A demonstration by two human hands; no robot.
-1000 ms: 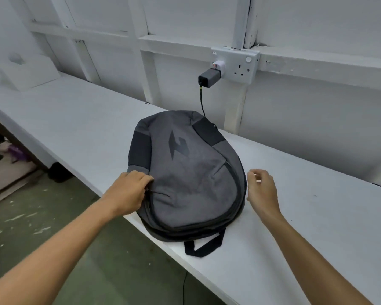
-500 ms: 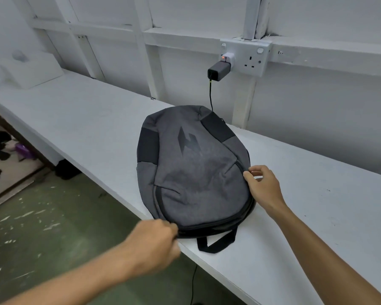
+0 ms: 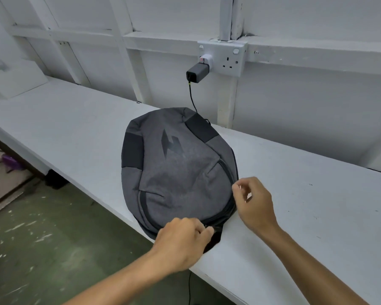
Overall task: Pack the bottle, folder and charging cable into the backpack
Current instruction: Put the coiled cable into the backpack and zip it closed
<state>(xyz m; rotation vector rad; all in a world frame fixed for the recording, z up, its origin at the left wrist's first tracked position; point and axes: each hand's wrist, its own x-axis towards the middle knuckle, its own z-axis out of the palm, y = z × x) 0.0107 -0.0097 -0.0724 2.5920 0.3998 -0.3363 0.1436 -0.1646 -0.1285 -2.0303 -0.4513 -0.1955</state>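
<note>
Grey fabric backpack (image 3: pixel 176 170) with black side panels and a dark lightning-style logo is lying flat on the white worktop (image 3: pixel 306 194), near end right under both hands, far end pointing away toward the wall. Left hand (image 3: pixel 180 241) is closing in a pinch at the near rim seam, apparently on a zipper pull, though the pull itself is too small to confirm. Right hand (image 3: pixel 254 203) is sitting at the bag's right edge, thumb and forefinger pinching together at the zip line; cannot tell if it is actually gripping fabric. Bag is looking soft, floppy and light, sagging flat, so it is probably near empty; it will likely slide or bunch under a one-handed pull, so bracing the edge while drawing the zipper makes sense. Beyond the hands, a black charger block (image 3: pixel 196 72) is sitting plugged into a white wall socket (image 3: pixel 227 56), thin black cable (image 3: pixel 191 95) dropping behind the bag. Bottle and folder are not in view.
</note>
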